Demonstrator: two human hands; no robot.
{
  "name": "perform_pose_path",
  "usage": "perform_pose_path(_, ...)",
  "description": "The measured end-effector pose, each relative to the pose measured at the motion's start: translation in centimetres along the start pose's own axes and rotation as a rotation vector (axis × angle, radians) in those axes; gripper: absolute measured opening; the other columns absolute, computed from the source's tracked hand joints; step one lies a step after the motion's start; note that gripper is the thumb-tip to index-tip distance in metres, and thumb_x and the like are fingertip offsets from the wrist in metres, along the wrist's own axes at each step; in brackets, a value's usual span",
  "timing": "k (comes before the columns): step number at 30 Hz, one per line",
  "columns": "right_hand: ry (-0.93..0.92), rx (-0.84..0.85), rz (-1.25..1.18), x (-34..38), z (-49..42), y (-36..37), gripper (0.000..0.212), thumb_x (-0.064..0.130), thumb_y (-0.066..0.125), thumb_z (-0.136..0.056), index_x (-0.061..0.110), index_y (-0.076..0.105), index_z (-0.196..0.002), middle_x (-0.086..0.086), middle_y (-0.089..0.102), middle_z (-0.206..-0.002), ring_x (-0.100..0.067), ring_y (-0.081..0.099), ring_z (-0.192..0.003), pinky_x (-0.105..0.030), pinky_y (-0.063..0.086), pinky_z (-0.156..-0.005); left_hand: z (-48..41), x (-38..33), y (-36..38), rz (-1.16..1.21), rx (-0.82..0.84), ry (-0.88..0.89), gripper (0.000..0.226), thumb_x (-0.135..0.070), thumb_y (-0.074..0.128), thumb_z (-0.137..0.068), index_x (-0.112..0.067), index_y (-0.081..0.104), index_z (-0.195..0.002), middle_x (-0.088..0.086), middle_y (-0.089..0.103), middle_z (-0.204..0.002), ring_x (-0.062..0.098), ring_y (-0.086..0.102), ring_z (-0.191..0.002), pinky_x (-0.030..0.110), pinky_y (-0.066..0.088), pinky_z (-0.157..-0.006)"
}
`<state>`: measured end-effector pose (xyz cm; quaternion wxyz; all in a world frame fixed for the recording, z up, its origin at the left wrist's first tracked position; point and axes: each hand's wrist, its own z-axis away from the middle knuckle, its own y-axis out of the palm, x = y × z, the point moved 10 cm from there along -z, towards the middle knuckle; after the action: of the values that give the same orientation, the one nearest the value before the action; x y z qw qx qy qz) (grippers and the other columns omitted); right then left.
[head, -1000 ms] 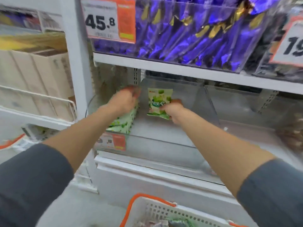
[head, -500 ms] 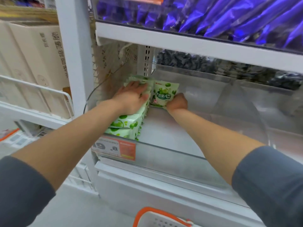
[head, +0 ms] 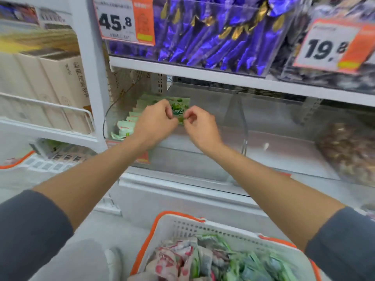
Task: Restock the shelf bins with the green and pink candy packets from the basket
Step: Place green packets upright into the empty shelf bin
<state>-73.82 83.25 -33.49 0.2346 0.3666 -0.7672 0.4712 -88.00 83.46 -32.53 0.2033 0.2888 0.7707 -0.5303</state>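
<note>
A green packet [head: 180, 106] stands upright in the left part of a clear bin [head: 182, 163] on the lower shelf, at the right end of a row of like green packets [head: 129, 123] that leans along the bin's left wall. The left hand [head: 155, 121] has its fingers curled on the packet's left edge, and the right hand [head: 203, 128] pinches its lower right corner between thumb and forefinger; the 2 hands are close together, with the packet between them. To the right a clear divider [head: 242, 118] splits the bin. On the shelf above lie purple packs [head: 213, 37] behind a price tag reading 45.8 [head: 123, 19], and a second tag [head: 332, 45] reads 19.8. Below the arms sits a white basket [head: 182, 226] with an orange rim, holding pink packets [head: 168, 260] at its left and more green ones [head: 243, 262] at its right. Beige boxes [head: 60, 84] stand on the next rack, left.
</note>
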Motion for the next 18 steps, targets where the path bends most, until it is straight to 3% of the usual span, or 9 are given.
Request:
perform_pose_path(4,-0.108,0.015,0.009,1.0,8.1,-3.2,0.012,0.001,0.059,-0.080,0.013,0.064,-0.081,0.006,0.058,-0.075,-0.002,0.046,-0.060,-0.013,0.034,-0.060,7.2,-2.2,2.3,0.093,0.067,-0.113,0.019,-0.026,0.065,-0.079,-0.020,0.050,-0.069,-0.005,0.053,-0.064,0.022,0.056,-0.070,0.034,0.044,-0.065)
perform_pose_path(7,0.082,0.103,-0.040,-4.5,14.6,-3.1,0.016,0.000,0.059,-0.080,0.015,0.064,-0.081,0.004,0.062,-0.077,0.000,0.049,-0.060,-0.017,0.039,-0.063,12.9,-1.0,7.7,0.072,0.250,-0.234,0.019,-0.023,0.066,-0.076,-0.020,0.050,-0.066,-0.001,0.058,-0.068,0.027,0.062,-0.079,0.033,0.047,-0.069)
perform_pose_path(11,0.351,0.479,0.112,-15.6,24.2,0.5,0.019,0.000,0.055,-0.084,0.015,0.066,-0.087,-0.001,0.066,-0.088,-0.016,0.061,-0.082,-0.026,0.047,-0.076,19.9,1.4,15.6,-0.064,0.644,-0.288,0.013,-0.023,0.062,-0.085,-0.012,0.060,-0.076,0.013,0.070,-0.094,0.028,0.065,-0.091,0.036,0.051,-0.080)
perform_pose_path(13,0.435,0.633,0.201,-19.8,28.6,1.4,0.016,0.005,0.056,-0.088,0.018,0.064,-0.086,0.000,0.065,-0.090,-0.016,0.060,-0.086,-0.024,0.045,-0.078,21.6,2.3,18.0,-0.136,0.786,-0.270,0.027,-0.025,0.057,-0.091,0.000,0.067,-0.090,0.017,0.069,-0.107,0.030,0.064,-0.101,0.036,0.051,-0.086)
perform_pose_path(15,0.509,0.727,0.357,-22.6,31.2,1.5,0.007,0.014,0.056,-0.092,0.014,0.062,-0.091,-0.004,0.065,-0.094,-0.019,0.061,-0.088,-0.027,0.047,-0.074,22.4,3.4,19.1,-0.182,0.846,-0.292,0.030,-0.023,0.055,-0.091,0.002,0.069,-0.100,0.016,0.068,-0.110,0.029,0.064,-0.102,0.034,0.050,-0.083)
perform_pose_path(18,0.755,0.706,0.456,-25.7,33.4,0.8,0.035,0.041,0.058,-0.093,0.007,0.054,-0.096,-0.015,0.060,-0.090,-0.020,0.057,-0.070,-0.027,0.041,-0.051,23.1,4.0,20.9,-0.218,0.912,-0.253,0.025,-0.019,0.055,-0.088,0.002,0.067,-0.093,0.015,0.071,-0.101,0.028,0.068,-0.084,0.037,0.054,-0.072)
